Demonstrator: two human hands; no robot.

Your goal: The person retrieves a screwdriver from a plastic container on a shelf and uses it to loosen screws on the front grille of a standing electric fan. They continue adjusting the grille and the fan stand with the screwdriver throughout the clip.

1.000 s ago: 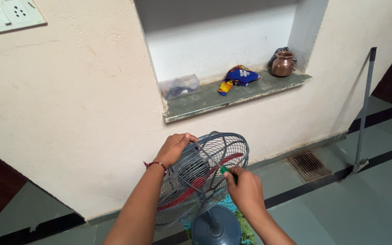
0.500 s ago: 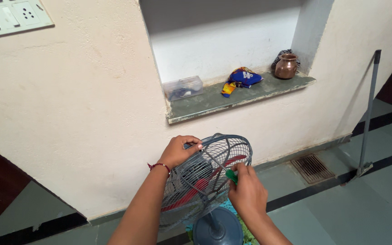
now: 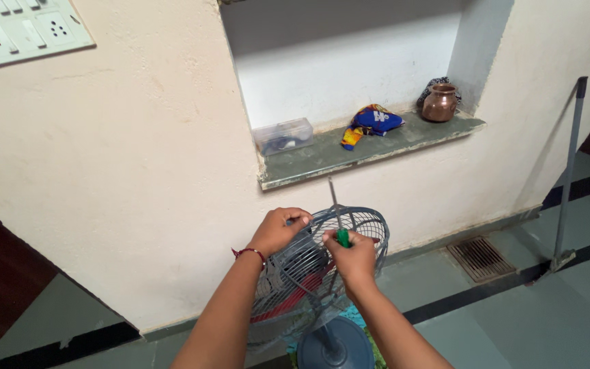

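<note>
Right hand [image 3: 354, 258] fisted around a green-handled screwdriver [image 3: 338, 219] with its shaft pointing up past the fingers, left hand [image 3: 278, 230] curled over the grey fan's wire guard [image 3: 322, 263] rim beside it, stone ledge [image 3: 322, 161] beyond with clear box [image 3: 283, 135] and copper pot [image 3: 440, 103]

Fan [image 3: 308, 273]: on the floor [image 3: 513, 328], just before the wall [image 3: 138, 171], below the ledge [image 3: 370, 154].
Left hand [image 3: 278, 231]: on the fan's guard top, left of the right hand [image 3: 351, 256].
Screwdriver [image 3: 336, 212]: in the right hand, shaft pointing up.
Ledge: box [image 3: 283, 135] left, packet [image 3: 370, 123] middle, pot [image 3: 440, 104] right.
Switch panel [image 3: 22, 27]: on the wall, upper left.
Floor drain [image 3: 479, 258]: right of the fan.
Pole [image 3: 567, 171]: far right, leaning at the wall.
</note>
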